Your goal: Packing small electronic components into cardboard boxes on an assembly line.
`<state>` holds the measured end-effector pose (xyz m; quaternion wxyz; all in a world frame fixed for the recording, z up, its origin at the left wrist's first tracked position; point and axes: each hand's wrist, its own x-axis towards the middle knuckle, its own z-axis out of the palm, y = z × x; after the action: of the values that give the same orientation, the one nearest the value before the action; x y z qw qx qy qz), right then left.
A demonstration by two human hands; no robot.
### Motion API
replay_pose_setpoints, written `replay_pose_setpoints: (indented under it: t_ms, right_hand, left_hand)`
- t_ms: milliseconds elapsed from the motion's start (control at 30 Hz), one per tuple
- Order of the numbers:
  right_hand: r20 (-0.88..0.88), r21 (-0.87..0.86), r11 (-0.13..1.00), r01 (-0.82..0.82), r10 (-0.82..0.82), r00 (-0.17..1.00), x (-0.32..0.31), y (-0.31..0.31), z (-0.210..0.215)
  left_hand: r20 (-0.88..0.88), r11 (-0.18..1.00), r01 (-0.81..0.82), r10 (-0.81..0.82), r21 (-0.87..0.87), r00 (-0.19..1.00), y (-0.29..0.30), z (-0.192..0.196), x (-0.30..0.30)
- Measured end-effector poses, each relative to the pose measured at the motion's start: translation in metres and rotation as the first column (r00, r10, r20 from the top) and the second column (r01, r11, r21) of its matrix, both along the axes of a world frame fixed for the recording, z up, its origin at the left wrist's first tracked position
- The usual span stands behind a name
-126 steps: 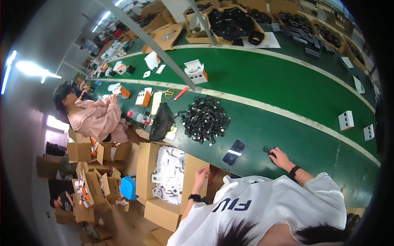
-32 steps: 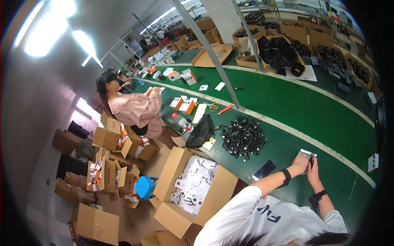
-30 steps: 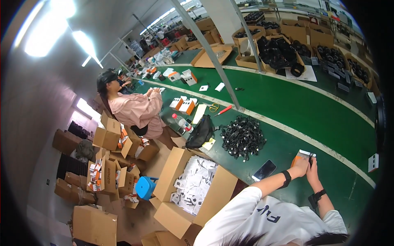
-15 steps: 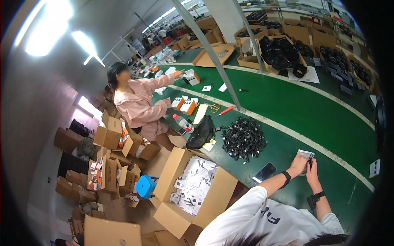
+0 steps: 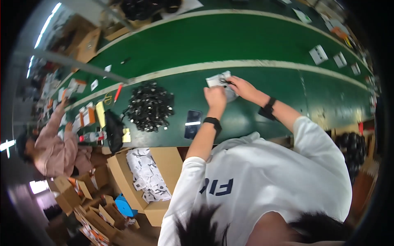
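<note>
On the green tabletop in front of me, my left hand (image 5: 215,97) is closed on the lower edge of a small white paper packet (image 5: 212,81). My right hand (image 5: 243,89) pinches a short black cable (image 5: 225,80) that lies across the packet. A greyish-white round thing (image 5: 231,96) shows partly under both hands; its kind is unclear. To the left of my hands is a heap of short black cables (image 5: 150,106) with small plugs. A dark phone (image 5: 193,125) lies between the heap and my left forearm.
An open cardboard box (image 5: 167,162) full of white packets stands below the table edge. Left of the heap are a black bag (image 5: 113,129), red-handled tool (image 5: 118,93), yellow scissors (image 5: 108,98) and bottle (image 5: 93,136). A co-worker in pink (image 5: 59,151) reaches over the table. White boxes (image 5: 318,55) sit at far right.
My view has swung to the right, so the co-worker and box sit further left. Both hands stay together at the packet and cable.
</note>
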<state>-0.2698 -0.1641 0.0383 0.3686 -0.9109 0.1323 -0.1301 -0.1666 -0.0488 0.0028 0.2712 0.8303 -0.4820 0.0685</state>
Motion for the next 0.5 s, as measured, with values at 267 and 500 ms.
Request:
replay_pose_setpoints:
  t_ms: [267,500]
  right_hand:
    - [-0.095,-0.134,0.991,-0.031,0.018,0.995,-0.008,0.007,0.014]
    - [-0.240,-0.376,0.909,-0.177,0.089,0.967,-0.001,0.007,0.006]
  left_hand:
    - [-0.113,0.980,-0.120,0.103,-0.161,0.988,0.008,0.008,-0.016]
    - [-0.233,0.997,-0.020,0.002,-0.074,0.973,0.030,0.021,0.003]
